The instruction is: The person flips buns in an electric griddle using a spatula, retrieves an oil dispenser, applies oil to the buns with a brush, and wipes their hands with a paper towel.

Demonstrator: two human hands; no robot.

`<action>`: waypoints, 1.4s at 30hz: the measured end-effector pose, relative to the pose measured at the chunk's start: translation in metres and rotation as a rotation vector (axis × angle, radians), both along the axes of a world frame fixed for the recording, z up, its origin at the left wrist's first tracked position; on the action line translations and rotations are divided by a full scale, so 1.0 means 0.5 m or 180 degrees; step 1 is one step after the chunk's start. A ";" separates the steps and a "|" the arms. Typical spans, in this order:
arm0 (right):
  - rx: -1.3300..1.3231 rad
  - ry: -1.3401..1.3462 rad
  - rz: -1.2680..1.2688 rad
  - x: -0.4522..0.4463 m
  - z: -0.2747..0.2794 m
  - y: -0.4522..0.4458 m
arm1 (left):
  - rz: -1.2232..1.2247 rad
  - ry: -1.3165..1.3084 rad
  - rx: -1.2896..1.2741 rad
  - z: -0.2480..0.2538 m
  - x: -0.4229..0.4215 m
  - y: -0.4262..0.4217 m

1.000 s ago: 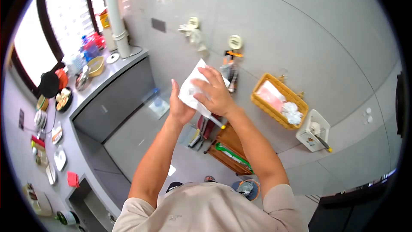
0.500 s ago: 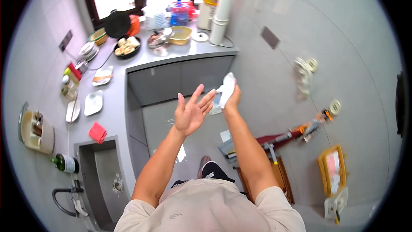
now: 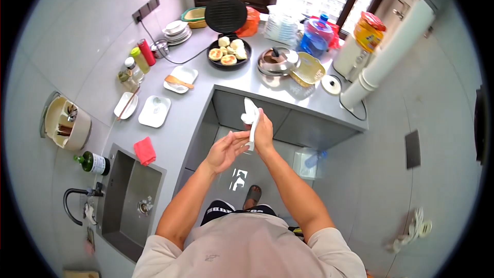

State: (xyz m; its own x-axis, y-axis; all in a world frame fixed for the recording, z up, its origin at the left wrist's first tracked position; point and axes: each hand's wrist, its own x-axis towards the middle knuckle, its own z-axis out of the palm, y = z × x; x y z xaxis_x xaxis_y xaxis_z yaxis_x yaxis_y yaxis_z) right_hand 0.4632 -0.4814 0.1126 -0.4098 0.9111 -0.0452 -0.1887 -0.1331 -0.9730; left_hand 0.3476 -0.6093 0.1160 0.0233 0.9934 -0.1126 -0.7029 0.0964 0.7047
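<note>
My right hand [image 3: 264, 131] is closed around a crumpled white tissue [image 3: 251, 117], which sticks up above the fingers and hangs down along the palm. It looks like paper, though it could be thin cloth. My left hand [image 3: 225, 152] is open, palm up, its stretched fingers reaching the tissue's lower edge beside my right hand. Both hands are in mid-air over the floor, in front of the grey cabinets. Beyond them on the counter, an open electric griddle [image 3: 230, 59] holds several browned buns [image 3: 228, 60].
Along the counter [image 3: 198, 95] stand a lidded steel pot [image 3: 278, 63], a yellow basket [image 3: 309, 68], white dishes [image 3: 154, 111] and a wooden spatula [image 3: 179, 82]. A red cloth [image 3: 145, 151] lies by the sink [image 3: 135, 190]. A white pipe [image 3: 383, 59] rises at the right.
The view has turned to the right, toward the griddle and window. My hands have come together, and my left fingers now meet the white tissue held in my right hand.
</note>
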 end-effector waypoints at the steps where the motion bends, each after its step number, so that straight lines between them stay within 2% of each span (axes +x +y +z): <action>1: 0.0733 -0.0300 0.0115 -0.014 -0.017 0.019 | 0.0182 0.0457 -0.0096 -0.025 -0.030 0.017; 2: 0.1526 -0.0657 0.0509 -0.025 -0.033 0.028 | 0.0314 0.0520 -0.0587 -0.050 -0.053 0.035; 3: 0.3896 -0.0475 0.0478 -0.055 -0.010 0.046 | 0.0465 0.1312 -0.1206 -0.048 -0.053 0.063; 5: 0.2663 -0.0752 0.1164 -0.083 -0.020 0.058 | 0.0614 0.0414 -0.1152 0.005 -0.050 0.103; 6: 0.3061 -0.0806 0.0992 -0.106 -0.039 0.104 | 0.0660 0.0558 -0.1291 -0.027 -0.067 0.130; 7: 0.2847 -0.1229 0.0669 -0.134 -0.062 0.139 | 0.0306 0.0760 -0.0738 -0.036 -0.101 0.145; 8: 0.1847 -0.1267 0.0672 -0.146 -0.087 0.168 | 0.0404 0.0684 -0.0592 -0.050 -0.118 0.154; 9: 0.0844 -0.1296 0.0645 -0.155 -0.071 0.186 | 0.0484 0.0609 -0.0444 -0.005 -0.127 0.167; 10: 0.1257 -0.1576 0.0450 -0.162 -0.059 0.198 | 0.0476 0.0587 -0.0455 -0.021 -0.150 0.193; 11: 0.1242 -0.1612 0.0452 -0.179 -0.076 0.215 | 0.0759 0.0386 -0.0726 -0.039 -0.171 0.218; 13: 0.3330 -0.0898 0.0640 -0.218 -0.119 0.261 | 0.1117 0.0230 -0.1042 -0.099 -0.222 0.274; 15: 0.3514 -0.0923 0.0687 -0.242 -0.127 0.308 | 0.1444 0.0544 -0.1207 -0.151 -0.271 0.340; 17: 0.1337 -0.1175 0.0966 -0.261 -0.101 0.337 | 0.1830 0.1035 -0.1311 -0.215 -0.318 0.407; 18: 0.0796 -0.0980 0.0972 -0.276 -0.142 0.368 | 0.1847 0.1026 -0.1346 -0.233 -0.340 0.437; 20: 0.0395 -0.1604 0.1604 -0.289 -0.131 0.421 | 0.1790 0.0964 -0.1467 -0.259 -0.365 0.493; 21: 0.0206 -0.1732 0.1858 -0.303 -0.124 0.441 | 0.1721 0.1300 -0.1519 -0.268 -0.375 0.519; 23: -0.0230 -0.1727 0.1588 -0.337 -0.119 0.462 | 0.1575 0.1242 -0.1472 -0.289 -0.389 0.569; 26: -0.0311 -0.2140 0.1510 -0.360 -0.155 0.507 | 0.1106 0.1200 -0.1558 -0.317 -0.410 0.624; 28: -0.0432 -0.2223 0.0826 -0.366 -0.203 0.538 | 0.0590 0.1358 -0.1516 -0.359 -0.436 0.658; 29: -0.0451 -0.2222 0.0796 -0.366 -0.226 0.558 | 0.0556 0.1363 -0.1516 -0.382 -0.437 0.666; 31: 0.0276 -0.2795 0.0211 -0.355 -0.266 0.599 | 0.0673 0.2280 -0.1631 -0.361 -0.431 0.685; 33: -0.0035 -0.2864 0.0261 -0.346 -0.295 0.648 | 0.0809 0.3726 -0.1225 -0.364 -0.431 0.706; 35: 0.0551 -0.2854 0.0045 -0.340 -0.308 0.687 | 0.0928 0.4395 -0.0790 -0.379 -0.424 0.730; 36: 0.0787 -0.2996 0.0038 -0.334 -0.294 0.708 | 0.0910 0.4402 -0.0764 -0.369 -0.413 0.750; 37: 0.0764 -0.2993 -0.0005 -0.324 -0.280 0.732 | 0.1062 0.4658 -0.0591 -0.359 -0.401 0.767; 38: 0.1222 -0.2788 -0.0311 -0.307 -0.267 0.756 | 0.1196 0.4906 -0.0402 -0.350 -0.385 0.785; 39: 0.1672 -0.2581 -0.0628 -0.289 -0.252 0.778 | 0.1130 0.4912 -0.0350 -0.335 -0.370 0.809; 41: 0.1461 -0.2381 -0.0962 -0.249 -0.212 0.821 | 0.0646 0.3899 -0.0548 -0.311 -0.338 0.869; 42: 0.1711 -0.2559 -0.1234 -0.216 -0.197 0.845 | 0.0608 0.3869 -0.0399 -0.318 -0.323 0.899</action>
